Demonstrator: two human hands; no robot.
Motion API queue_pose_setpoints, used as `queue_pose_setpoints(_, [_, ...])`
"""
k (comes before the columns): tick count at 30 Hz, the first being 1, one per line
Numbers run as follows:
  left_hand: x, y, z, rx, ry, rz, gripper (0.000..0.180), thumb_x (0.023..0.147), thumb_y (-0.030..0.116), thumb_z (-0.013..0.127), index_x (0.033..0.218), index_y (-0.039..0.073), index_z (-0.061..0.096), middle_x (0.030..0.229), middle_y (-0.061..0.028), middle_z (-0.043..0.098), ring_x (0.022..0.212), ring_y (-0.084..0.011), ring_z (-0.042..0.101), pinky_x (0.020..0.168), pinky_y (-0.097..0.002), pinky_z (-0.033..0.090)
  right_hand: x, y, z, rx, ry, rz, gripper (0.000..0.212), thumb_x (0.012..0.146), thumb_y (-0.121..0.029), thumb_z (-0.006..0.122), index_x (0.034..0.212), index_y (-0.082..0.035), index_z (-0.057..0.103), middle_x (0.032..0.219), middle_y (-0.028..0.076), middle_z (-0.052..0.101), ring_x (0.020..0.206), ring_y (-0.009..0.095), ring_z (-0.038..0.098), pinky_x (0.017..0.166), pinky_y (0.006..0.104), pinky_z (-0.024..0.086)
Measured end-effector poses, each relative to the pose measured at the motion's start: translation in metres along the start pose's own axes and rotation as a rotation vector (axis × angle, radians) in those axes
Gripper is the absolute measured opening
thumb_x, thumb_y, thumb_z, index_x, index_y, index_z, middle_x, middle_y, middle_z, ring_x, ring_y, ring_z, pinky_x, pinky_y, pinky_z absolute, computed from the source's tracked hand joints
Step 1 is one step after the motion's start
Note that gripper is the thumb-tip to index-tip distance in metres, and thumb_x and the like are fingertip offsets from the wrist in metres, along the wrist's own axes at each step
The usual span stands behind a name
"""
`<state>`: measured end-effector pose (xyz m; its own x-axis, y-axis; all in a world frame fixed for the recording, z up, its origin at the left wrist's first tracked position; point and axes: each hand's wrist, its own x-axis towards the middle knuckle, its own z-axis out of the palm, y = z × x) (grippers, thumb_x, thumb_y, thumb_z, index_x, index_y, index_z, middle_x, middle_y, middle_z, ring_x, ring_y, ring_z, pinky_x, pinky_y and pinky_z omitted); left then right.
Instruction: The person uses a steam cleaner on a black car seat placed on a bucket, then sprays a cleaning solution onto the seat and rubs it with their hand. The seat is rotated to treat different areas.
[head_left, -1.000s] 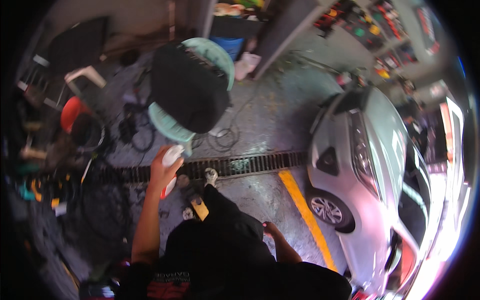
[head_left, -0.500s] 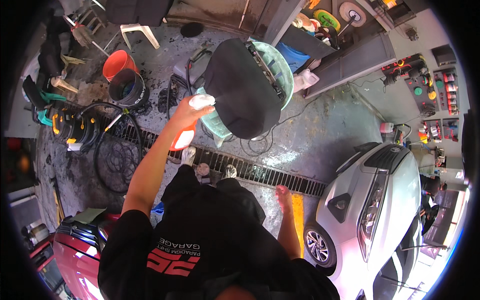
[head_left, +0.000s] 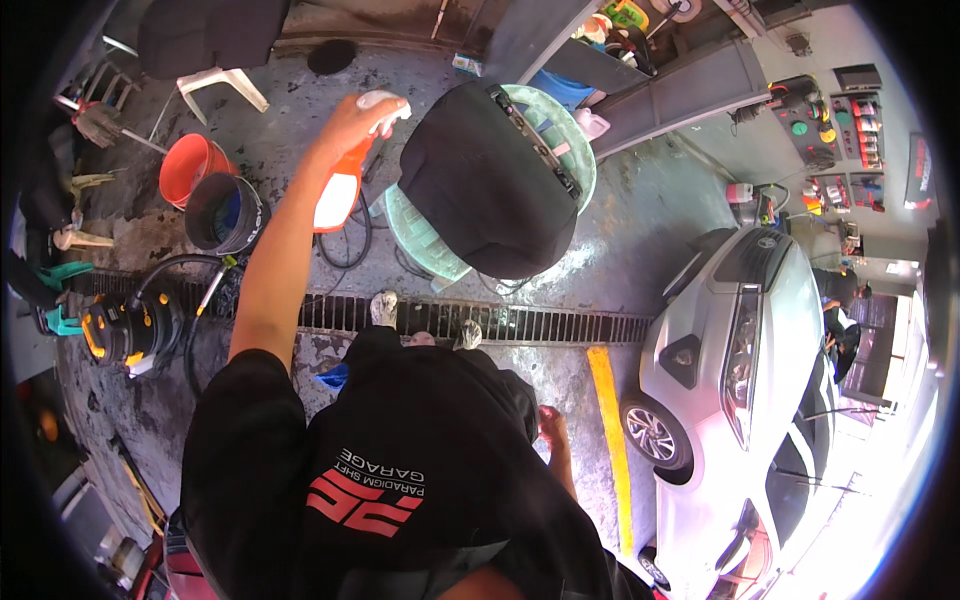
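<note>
My left hand [head_left: 352, 128] is closed around the neck of an orange spray bottle [head_left: 340, 190] with a white label and white trigger head. The bottle hangs upright, left of a black fabric car-seat section [head_left: 485, 190] and apart from it. A metal rail [head_left: 535, 140] runs along the seat section's upper right side. Beneath the section shows a pale green plastic support [head_left: 425, 243], mostly covered. My right hand [head_left: 552, 425] is low beside my right hip; its fingers are too small and partly hidden to read.
A floor drain grate [head_left: 560, 326] crosses in front of my feet. Red bucket [head_left: 190, 168], black bucket [head_left: 222, 215] and a black-and-yellow vacuum [head_left: 125, 325] with a hose stand at left. A silver car [head_left: 720, 370] is at right. Cables lie around the support.
My left hand has risen and moved away from the seat section's edge with the spray bottle. My right hand has drawn in toward my hip. The whole view has shifted.
</note>
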<state>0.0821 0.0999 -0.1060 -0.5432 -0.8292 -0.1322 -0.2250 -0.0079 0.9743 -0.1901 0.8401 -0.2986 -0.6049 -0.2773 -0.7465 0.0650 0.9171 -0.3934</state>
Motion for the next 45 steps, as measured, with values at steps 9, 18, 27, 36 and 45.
queue_pose_setpoints(9, [0.076, -0.022, -0.059, -0.096, -0.123, 0.021, 0.046, 0.092, 0.049, 0.075, 0.103, 0.004, 0.076, 0.080, -0.0047, 0.071, 0.070, -0.0135, 0.065, 0.068, -0.0302, 0.048, -0.056, -0.016, 0.018, 0.000, 0.035, 0.066, 0.040, 0.103, -0.036, 0.069, 0.130, -0.007, 0.070, 0.090, 0.006, 0.072, 0.076, 0.016, 0.066, 0.053, 0.0324, 0.051])
queue_pose_setpoints(18, [0.100, -0.103, -0.114, -0.066, 0.086, -0.010, 0.056, 0.082, 0.060, 0.079, 0.104, 0.009, 0.081, 0.076, -0.0049, 0.073, 0.068, -0.0127, 0.062, 0.062, -0.0303, 0.044, -0.086, -0.028, -0.017, -0.179, -0.002, 0.084, 0.040, 0.100, -0.036, 0.074, 0.129, -0.009, 0.070, 0.093, 0.004, 0.072, 0.077, 0.013, 0.070, 0.053, 0.0303, 0.050])
queue_pose_setpoints(27, [0.086, -0.161, -0.134, -0.159, 0.116, -0.096, 0.055, 0.083, 0.060, 0.077, 0.101, 0.008, 0.080, 0.076, -0.0053, 0.074, 0.067, -0.0123, 0.061, 0.059, -0.0312, 0.044, -0.064, -0.030, -0.033, -0.316, -0.024, -0.093, 0.044, 0.103, -0.039, 0.071, 0.133, -0.008, 0.067, 0.109, 0.010, 0.076, 0.089, 0.020, 0.075, 0.055, 0.0324, 0.054])
queue_pose_setpoints(36, [0.061, -0.181, -0.133, -0.150, 0.171, -0.042, 0.051, 0.086, 0.054, 0.078, 0.097, 0.005, 0.081, 0.073, -0.0054, 0.072, 0.066, -0.0127, 0.063, 0.060, -0.0316, 0.044, -0.084, -0.064, -0.025, -0.325, -0.012, 0.005, 0.047, 0.106, -0.039, 0.067, 0.141, -0.008, 0.063, 0.122, 0.011, 0.075, 0.096, 0.022, 0.075, 0.064, 0.0370, 0.058])
queue_pose_setpoints(45, [0.024, -0.223, -0.130, -0.040, 0.250, -0.250, 0.046, 0.086, 0.053, 0.078, 0.096, 0.008, 0.083, 0.072, -0.0054, 0.074, 0.072, -0.0161, 0.069, 0.070, -0.0347, 0.051, -0.088, -0.069, -0.026, -0.383, -0.033, 0.045, 0.051, 0.104, -0.044, 0.067, 0.141, -0.010, 0.063, 0.120, 0.011, 0.075, 0.096, 0.023, 0.075, 0.065, 0.0390, 0.059])
